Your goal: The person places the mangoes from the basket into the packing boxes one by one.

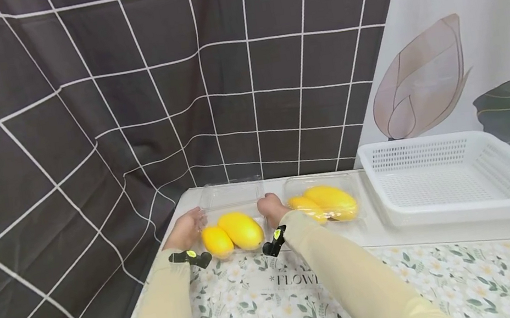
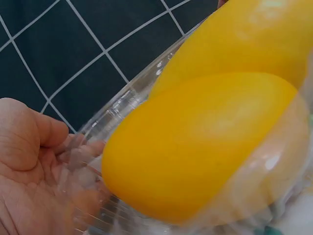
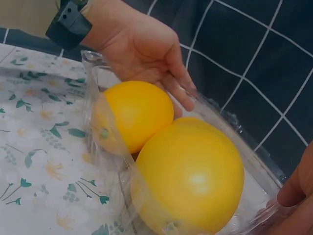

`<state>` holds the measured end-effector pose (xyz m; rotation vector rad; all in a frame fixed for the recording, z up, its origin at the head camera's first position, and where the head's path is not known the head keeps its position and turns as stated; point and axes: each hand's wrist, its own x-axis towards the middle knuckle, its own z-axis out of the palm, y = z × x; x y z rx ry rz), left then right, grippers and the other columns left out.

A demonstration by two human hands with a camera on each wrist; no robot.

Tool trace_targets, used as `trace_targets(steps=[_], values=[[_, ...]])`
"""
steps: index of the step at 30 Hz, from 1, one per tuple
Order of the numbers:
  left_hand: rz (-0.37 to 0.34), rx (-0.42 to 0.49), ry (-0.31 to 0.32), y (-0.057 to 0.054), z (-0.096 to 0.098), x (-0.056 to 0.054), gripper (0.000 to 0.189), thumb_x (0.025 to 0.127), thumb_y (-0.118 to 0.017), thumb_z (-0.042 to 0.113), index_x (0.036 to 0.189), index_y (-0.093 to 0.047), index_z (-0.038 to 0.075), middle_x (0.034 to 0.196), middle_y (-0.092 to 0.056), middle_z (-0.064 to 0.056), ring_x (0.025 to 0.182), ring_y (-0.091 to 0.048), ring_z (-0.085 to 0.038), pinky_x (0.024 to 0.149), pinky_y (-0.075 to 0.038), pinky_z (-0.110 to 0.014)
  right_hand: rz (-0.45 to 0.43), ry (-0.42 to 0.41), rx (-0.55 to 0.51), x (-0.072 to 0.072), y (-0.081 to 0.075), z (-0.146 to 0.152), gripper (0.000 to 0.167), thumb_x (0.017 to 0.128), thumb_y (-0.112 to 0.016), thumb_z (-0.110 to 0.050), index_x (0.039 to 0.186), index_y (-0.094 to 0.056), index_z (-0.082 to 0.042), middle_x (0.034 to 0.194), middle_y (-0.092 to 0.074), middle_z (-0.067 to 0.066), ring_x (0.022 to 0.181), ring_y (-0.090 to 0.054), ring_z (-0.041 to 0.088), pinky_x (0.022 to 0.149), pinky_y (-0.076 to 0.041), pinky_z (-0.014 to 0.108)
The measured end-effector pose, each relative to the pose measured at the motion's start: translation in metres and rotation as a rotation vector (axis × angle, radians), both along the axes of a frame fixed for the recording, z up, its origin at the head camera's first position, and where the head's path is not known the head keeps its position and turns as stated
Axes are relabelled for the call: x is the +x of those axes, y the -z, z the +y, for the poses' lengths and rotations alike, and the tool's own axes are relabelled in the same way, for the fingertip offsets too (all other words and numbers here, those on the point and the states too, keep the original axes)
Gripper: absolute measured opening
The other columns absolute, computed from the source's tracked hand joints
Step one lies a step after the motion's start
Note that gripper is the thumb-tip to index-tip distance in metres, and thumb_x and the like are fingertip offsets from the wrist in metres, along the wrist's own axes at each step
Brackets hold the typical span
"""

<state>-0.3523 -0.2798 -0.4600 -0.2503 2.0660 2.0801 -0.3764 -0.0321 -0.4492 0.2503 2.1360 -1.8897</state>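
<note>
An open clear plastic clamshell box (image 1: 249, 249) stands at the left of the table, its lid (image 1: 231, 193) raised at the back. Inside lie two smooth yellow mango-like fruits, a smaller one (image 1: 217, 241) on the left and a larger one (image 1: 241, 230) beside it. My left hand (image 1: 186, 230) grips the box's left side; the left wrist view has its fingers behind the clear wall, with the thumb (image 2: 51, 131) near the edge. On the opposite side my right hand (image 1: 273, 209) holds the box wall, only partly visible in the right wrist view.
Just right of my right hand sits another clear box (image 1: 355, 182) with yellow fruits (image 1: 334, 202) in it. A white perforated basket (image 1: 473, 208) stands farther right. Dark grid-patterned cloth (image 1: 283, 82) hangs behind and left. A floral mat (image 1: 477, 268) runs across the table.
</note>
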Motion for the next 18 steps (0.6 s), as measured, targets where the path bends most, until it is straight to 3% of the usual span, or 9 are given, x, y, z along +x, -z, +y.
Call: trace_targets(steps=[2, 5, 7, 14, 18], values=[[0.039, -0.107, 0.022, 0.003, 0.001, -0.001, 0.056, 0.109, -0.035, 0.003, 0.159, -0.011, -0.007, 0.165, -0.019, -0.024, 0.152, -0.022, -0.036, 0.124, -0.024, -0.040, -0.010, 0.006, -0.001, 0.000, 0.000, 0.000, 0.057, 0.100, -0.033, -0.002, 0.157, -0.024, 0.006, 0.163, -0.024, 0.024, 0.151, -0.021, 0.039, 0.124, -0.021, 0.050], [0.118, -0.356, 0.089, 0.009, -0.002, -0.003, 0.054, 0.108, -0.040, 0.002, 0.157, -0.018, -0.009, 0.163, -0.024, -0.025, 0.150, -0.025, -0.039, 0.123, -0.024, -0.046, -0.010, 0.010, 0.001, 0.000, 0.001, 0.001, 0.060, 0.098, -0.033, 0.001, 0.157, -0.025, 0.003, 0.162, -0.026, 0.024, 0.151, -0.023, 0.038, 0.124, -0.022, 0.049], [0.150, -0.472, 0.093, 0.012, -0.003, -0.004, 0.053, 0.108, -0.043, 0.003, 0.156, -0.024, -0.008, 0.161, -0.030, -0.024, 0.149, -0.029, -0.039, 0.122, -0.027, -0.047, -0.009, 0.014, -0.004, 0.001, 0.001, 0.001, 0.062, 0.097, -0.033, 0.003, 0.158, -0.026, 0.001, 0.162, -0.027, 0.023, 0.151, -0.024, 0.038, 0.124, -0.022, 0.049], [0.046, -0.055, -0.077, 0.016, 0.001, -0.005, 0.064, 0.102, -0.039, -0.009, 0.161, -0.015, 0.000, 0.166, -0.022, -0.017, 0.151, -0.026, -0.035, 0.124, -0.025, -0.045, 0.033, 0.028, -0.028, 0.004, 0.004, 0.000, 0.065, 0.093, -0.034, 0.007, 0.157, -0.028, 0.000, 0.161, -0.029, 0.023, 0.150, -0.024, 0.039, 0.124, -0.021, 0.050], [0.038, -0.023, -0.110, 0.015, 0.001, -0.006, 0.062, 0.103, -0.040, -0.006, 0.161, -0.017, 0.001, 0.165, -0.025, -0.017, 0.150, -0.030, -0.035, 0.123, -0.026, -0.044, 0.089, 0.034, -0.054, 0.006, 0.003, -0.001, 0.064, 0.093, -0.033, 0.007, 0.157, -0.029, 0.002, 0.158, -0.034, 0.025, 0.148, -0.029, 0.040, 0.123, -0.024, 0.049]])
